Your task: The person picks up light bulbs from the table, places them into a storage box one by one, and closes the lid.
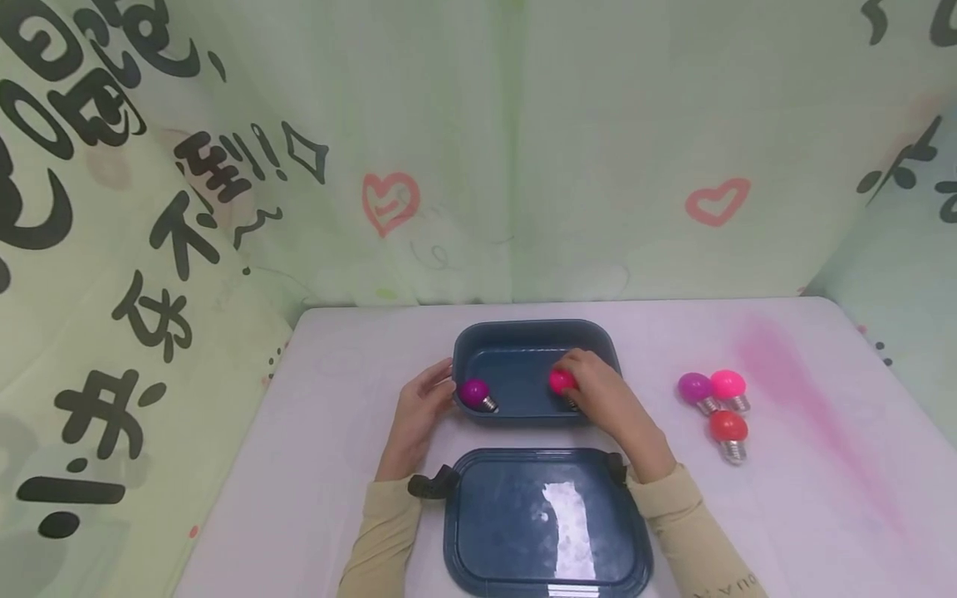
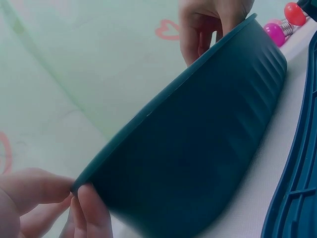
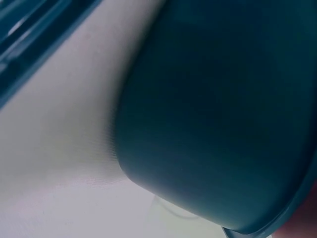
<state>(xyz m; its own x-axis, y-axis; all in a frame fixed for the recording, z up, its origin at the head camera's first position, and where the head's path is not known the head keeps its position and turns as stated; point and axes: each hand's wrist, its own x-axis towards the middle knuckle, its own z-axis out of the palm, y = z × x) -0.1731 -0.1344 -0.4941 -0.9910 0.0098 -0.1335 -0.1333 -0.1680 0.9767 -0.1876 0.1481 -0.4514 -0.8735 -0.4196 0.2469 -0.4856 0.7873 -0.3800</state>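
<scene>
A dark blue plastic box (image 1: 516, 365) stands on the table, and my left hand (image 1: 417, 415) pinches its left rim, thumb and fingers on either side in the left wrist view. Inside the box, toward its right end, my right hand (image 1: 607, 400) holds a pink light bulb (image 1: 562, 381) by the fingertips, low near the floor of the box. A purple light bulb (image 1: 474, 392) lies in the box's left front corner. The right wrist view is mostly filled by the box's outer wall (image 3: 213, 119), which hides the bulb there.
The matching blue lid (image 1: 508, 523) lies flat in front of the box, between the forearms. To the right on the white table (image 1: 807, 515) lie a purple bulb (image 1: 695, 387), a pink bulb (image 1: 728, 384) and a red bulb (image 1: 728, 426), close together. A patterned curtain (image 1: 568, 166) hangs behind.
</scene>
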